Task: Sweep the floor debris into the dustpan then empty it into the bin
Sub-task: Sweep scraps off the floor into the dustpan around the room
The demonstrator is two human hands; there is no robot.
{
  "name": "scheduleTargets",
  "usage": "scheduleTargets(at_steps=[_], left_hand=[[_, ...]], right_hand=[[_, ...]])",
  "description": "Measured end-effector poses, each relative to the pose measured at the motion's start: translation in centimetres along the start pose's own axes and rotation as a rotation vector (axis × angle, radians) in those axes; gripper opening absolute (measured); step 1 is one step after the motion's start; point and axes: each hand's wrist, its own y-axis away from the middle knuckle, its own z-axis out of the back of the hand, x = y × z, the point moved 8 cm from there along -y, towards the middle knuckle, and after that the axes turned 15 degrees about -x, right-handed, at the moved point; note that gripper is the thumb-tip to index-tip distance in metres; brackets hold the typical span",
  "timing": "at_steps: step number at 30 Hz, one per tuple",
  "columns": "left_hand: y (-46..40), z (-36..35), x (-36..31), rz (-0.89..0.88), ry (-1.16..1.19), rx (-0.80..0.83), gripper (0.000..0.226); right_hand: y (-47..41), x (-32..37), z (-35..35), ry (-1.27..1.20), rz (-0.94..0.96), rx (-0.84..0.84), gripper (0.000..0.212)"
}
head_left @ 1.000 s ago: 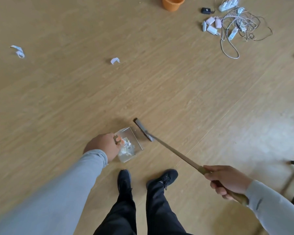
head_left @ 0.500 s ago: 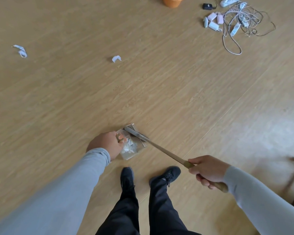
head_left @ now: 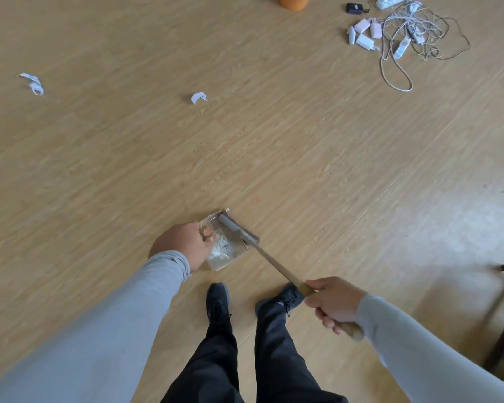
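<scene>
Two paper scraps [head_left: 198,97] on floor, well ahead-left of clear dustpan [head_left: 226,248]; left hand [head_left: 181,242] holds dustpan, right hand [head_left: 333,303] grips broom [head_left: 237,232], handle running back-right.

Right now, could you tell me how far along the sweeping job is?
Partly done: white scraps already lie inside the clear dustpan, which the left hand holds on the floor. In hand: the right hand grips the broom handle, with the broom head at the pan's mouth. Left: two paper scraps lie farther out, and nothing is emptied into the orange bin yet.
</scene>
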Motion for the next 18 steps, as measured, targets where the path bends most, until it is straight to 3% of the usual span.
scheduleTargets(at_steps=[5, 11, 15, 18], left_hand=[[0.3, 0.1, -0.1, -0.010, 0.004, 0.011, 0.026], [0.7, 0.6, 1.8, -0.036, 0.031, 0.062, 0.015], [0.2, 1.7, 3.5, -0.113, -0.055, 0.077, 0.012], [0.2, 1.0, 4.6, -0.146, -0.140, 0.116, 0.016]], right_hand=[[3.2, -4.4, 6.0, -0.264, -0.098, 0.016, 0.037], [3.5, -5.1, 7.6, -0.323, -0.071, -0.173, 0.038], [0.0, -4.4, 6.4, -0.109, -0.046, -0.317, 0.023], [-2.8, -4.6, 3.5, 0.085, -0.057, -0.303, 0.016]])
